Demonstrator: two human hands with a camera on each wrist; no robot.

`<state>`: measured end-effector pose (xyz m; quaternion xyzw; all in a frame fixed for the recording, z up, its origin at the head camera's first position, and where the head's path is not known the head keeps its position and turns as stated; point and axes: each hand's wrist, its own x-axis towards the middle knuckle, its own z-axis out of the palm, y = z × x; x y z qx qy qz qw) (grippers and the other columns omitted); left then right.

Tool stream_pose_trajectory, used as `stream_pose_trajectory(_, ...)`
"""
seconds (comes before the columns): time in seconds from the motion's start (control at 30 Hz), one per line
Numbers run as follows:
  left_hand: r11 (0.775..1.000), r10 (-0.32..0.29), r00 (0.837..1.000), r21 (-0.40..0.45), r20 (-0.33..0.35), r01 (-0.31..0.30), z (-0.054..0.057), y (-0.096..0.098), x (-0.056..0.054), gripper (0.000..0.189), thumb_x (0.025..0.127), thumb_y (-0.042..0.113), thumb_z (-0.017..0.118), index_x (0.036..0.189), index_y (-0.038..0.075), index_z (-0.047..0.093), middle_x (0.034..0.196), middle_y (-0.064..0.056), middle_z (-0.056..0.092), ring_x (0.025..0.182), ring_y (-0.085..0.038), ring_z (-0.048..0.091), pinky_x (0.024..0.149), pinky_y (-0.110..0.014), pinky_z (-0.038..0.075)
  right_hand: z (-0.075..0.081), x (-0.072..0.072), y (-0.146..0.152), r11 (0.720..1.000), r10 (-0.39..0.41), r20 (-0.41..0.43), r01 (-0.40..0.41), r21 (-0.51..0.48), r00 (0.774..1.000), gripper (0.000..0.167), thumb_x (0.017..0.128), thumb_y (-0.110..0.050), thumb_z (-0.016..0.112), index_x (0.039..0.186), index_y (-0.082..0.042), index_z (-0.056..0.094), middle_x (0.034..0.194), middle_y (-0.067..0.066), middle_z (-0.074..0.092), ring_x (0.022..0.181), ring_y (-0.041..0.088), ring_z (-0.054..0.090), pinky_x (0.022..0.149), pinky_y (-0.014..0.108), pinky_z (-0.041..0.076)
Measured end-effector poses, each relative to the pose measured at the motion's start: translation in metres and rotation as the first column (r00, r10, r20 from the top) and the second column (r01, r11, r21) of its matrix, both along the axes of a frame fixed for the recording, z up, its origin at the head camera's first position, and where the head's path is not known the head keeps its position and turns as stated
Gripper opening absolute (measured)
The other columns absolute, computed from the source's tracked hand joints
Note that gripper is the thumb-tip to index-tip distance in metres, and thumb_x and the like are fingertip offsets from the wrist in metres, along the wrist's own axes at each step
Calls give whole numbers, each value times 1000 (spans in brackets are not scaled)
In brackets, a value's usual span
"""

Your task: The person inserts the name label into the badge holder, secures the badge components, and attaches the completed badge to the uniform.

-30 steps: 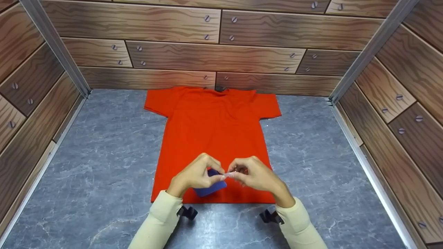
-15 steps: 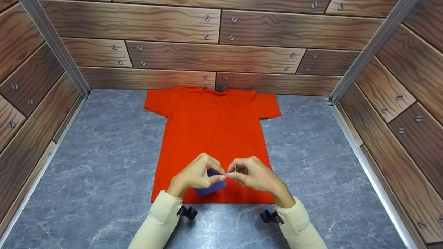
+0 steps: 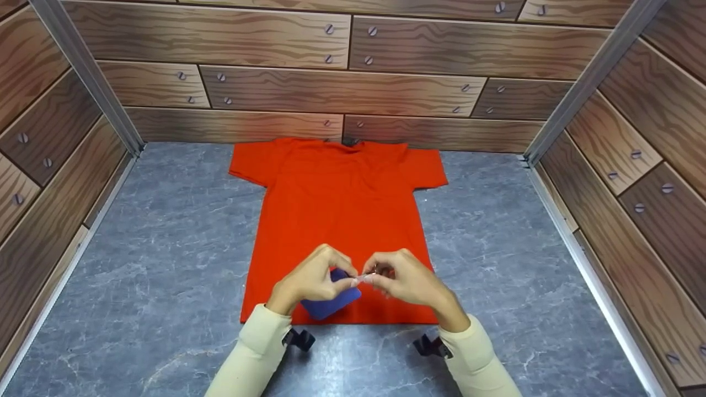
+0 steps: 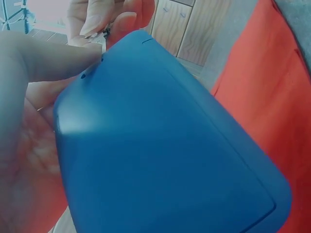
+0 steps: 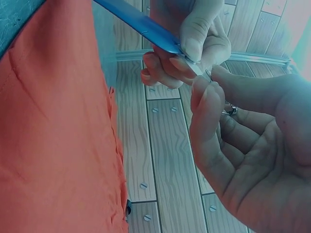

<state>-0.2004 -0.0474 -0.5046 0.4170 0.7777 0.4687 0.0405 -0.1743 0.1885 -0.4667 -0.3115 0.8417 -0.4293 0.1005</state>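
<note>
A flat blue badge holder [image 3: 331, 306] with rounded corners hangs under my left hand [image 3: 314, 277], its broad face filling much of the left wrist view. My left thumb and fingers pinch its upper edge, where a pale clear strap [image 5: 195, 68] comes out. With thumb and forefinger my right hand [image 3: 407, 278] pinches the other end of that strap. A small metal clip [image 5: 232, 111] shows within the right hand's curled fingers. Beneath both hands a red T-shirt [image 3: 336, 215] lies spread flat, collar toward the back wall; they are over its lower part, near the hem.
The shirt lies on a grey marbled tabletop [image 3: 513, 264]. Wood-patterned walls [image 3: 276, 88] stand at the back and both sides, with metal posts [image 3: 91, 77] at the corners. A black wrist mount [image 3: 300, 339] sticks out from each cream sleeve.
The blue badge holder has swung slightly, and more of it shows below my left hand. Both hands hold nearly the same place and keep their pinch.
</note>
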Motion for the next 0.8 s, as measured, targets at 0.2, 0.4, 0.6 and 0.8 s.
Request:
stream_pose_trajectory(0.2,1000,-2,999,-12,32,3,0,-1,0,11,90,12,73,86,12,83,67,0,66,57,-3,50,51,-17,34,0,0,0,1000,-5,4,5,7,1000,6,96,-16,73,100,-12,74,77,5,71,54,2,55,53,24,55)
stream_pose_trajectory(0.4,999,8,998,-45,61,-5,2,-2,0,11,92,16,73,90,11,83,70,1,67,60,-3,51,53,-17,36,1,-1,1,1000,-2,10,2,0,1000,8,98,-19,72,102,-13,74,80,7,73,54,6,56,54,23,55)
stream_pose_trajectory(0.6,1000,14,999,-27,49,-12,1,-2,-1,13,93,16,73,90,7,82,73,-1,68,63,-4,50,56,-25,37,3,-2,7,996,-18,-17,16,-85,1000,19,106,-16,58,104,-6,74,72,11,68,56,22,61,56,27,57)
stream_pose_trajectory(0.8,1000,14,997,5,80,-14,2,-2,-1,11,97,15,71,92,12,81,78,1,68,71,-6,54,66,-31,46,3,-4,8,974,46,-38,-53,-219,998,19,107,-10,54,107,-2,71,73,18,66,57,26,64,57,36,61)
